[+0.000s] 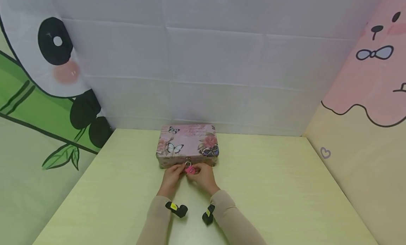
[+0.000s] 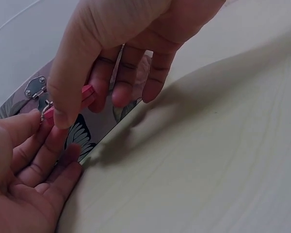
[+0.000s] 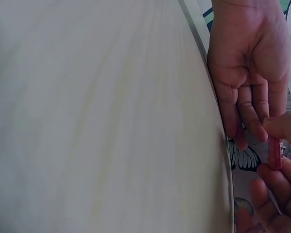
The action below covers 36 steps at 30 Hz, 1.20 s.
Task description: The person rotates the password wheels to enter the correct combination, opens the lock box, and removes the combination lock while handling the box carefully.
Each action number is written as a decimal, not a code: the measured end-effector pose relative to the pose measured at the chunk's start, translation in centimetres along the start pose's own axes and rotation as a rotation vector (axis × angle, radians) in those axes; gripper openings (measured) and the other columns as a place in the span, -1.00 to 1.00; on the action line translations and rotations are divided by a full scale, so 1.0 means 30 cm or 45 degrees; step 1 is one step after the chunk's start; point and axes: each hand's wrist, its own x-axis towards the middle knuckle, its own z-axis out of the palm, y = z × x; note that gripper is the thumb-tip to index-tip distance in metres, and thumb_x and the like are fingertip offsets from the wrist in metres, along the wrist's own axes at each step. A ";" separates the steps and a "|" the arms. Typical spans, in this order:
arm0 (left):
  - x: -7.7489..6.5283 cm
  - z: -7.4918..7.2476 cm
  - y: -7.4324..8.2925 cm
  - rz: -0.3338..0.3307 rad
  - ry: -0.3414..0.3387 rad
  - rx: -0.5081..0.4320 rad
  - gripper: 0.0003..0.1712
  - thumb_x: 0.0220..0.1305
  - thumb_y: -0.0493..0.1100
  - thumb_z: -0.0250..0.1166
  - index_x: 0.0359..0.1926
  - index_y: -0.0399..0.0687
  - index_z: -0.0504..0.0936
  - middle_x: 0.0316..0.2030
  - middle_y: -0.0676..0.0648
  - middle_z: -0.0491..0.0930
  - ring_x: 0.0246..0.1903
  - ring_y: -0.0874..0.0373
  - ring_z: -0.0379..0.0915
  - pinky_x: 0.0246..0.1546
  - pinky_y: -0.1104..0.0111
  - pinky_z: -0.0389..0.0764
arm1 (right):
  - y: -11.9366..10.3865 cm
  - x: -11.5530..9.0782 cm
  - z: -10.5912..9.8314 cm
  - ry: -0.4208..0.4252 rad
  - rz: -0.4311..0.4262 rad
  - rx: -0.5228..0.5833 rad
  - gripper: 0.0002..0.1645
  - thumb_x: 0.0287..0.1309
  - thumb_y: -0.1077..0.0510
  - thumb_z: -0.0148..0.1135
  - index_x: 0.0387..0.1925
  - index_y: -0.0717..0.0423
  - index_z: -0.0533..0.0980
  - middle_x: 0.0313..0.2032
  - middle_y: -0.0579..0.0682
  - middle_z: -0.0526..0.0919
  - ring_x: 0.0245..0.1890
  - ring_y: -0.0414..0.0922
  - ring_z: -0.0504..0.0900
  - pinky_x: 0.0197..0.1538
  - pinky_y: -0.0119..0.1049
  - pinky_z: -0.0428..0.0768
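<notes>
A small pink padlock [image 1: 190, 170] with a silver shackle is at the front clasp [image 1: 188, 159] of a pink box [image 1: 190, 141] patterned with butterflies and flowers. My right hand [image 1: 204, 176] pinches the padlock body between thumb and fingers; in the left wrist view the padlock [image 2: 88, 93] shows red on either side of the thumb. From the left, my left hand [image 1: 171, 178] pinches at the shackle end with thumb and index finger, its other fingers loosely bent. The box lid is down. Fingers partly hide where shackle and clasp meet.
The box stands on a pale yellow table [image 1: 269, 181], near the white cloth backdrop [image 1: 215, 58]. Side panels with cartoon drawings [image 1: 63, 121] border the table left and right. Each sleeved wrist carries a small black camera [image 1: 181, 211].
</notes>
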 end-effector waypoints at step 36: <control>-0.026 -0.011 0.002 0.047 -0.088 -0.042 -0.73 0.16 -0.29 0.45 -0.19 -0.46 0.68 -0.31 -0.07 0.69 -0.33 0.23 0.58 -0.23 0.40 0.61 | 0.038 0.015 -0.053 -0.050 0.184 0.265 -0.58 -0.09 0.12 0.60 -0.19 0.28 0.71 -0.40 0.02 0.72 -0.46 -0.23 0.61 -0.40 -0.36 0.57</control>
